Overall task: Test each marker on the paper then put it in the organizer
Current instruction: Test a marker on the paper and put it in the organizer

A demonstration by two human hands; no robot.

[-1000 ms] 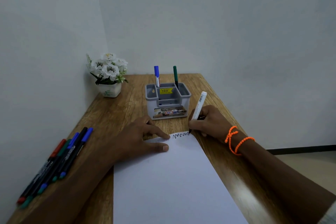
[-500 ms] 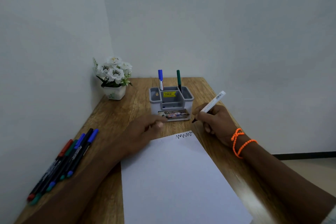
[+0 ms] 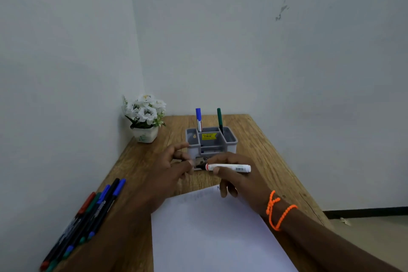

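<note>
My right hand (image 3: 239,182) holds a white marker (image 3: 229,168) level, its tip end pointing left, just in front of the grey organizer (image 3: 232,137). My left hand (image 3: 169,171) meets that tip, thumb and finger pinched on a small black cap (image 3: 199,164); its forefinger sticks up. A blue marker (image 3: 198,117) and a green marker (image 3: 219,119) stand upright in the organizer's back compartments. The white paper (image 3: 209,229) lies below my hands; my right fingers hide most of the scribble at its top edge.
Several capped markers (image 3: 88,218) lie in a row along the left edge of the wooden table (image 3: 262,141). A pot of white flowers (image 3: 144,119) stands in the back left corner against the wall. The table drops off on the right.
My right hand lifted the marker off the paper and turned it level. My left hand left the paper and came to the marker's tip. The view tilted up.
</note>
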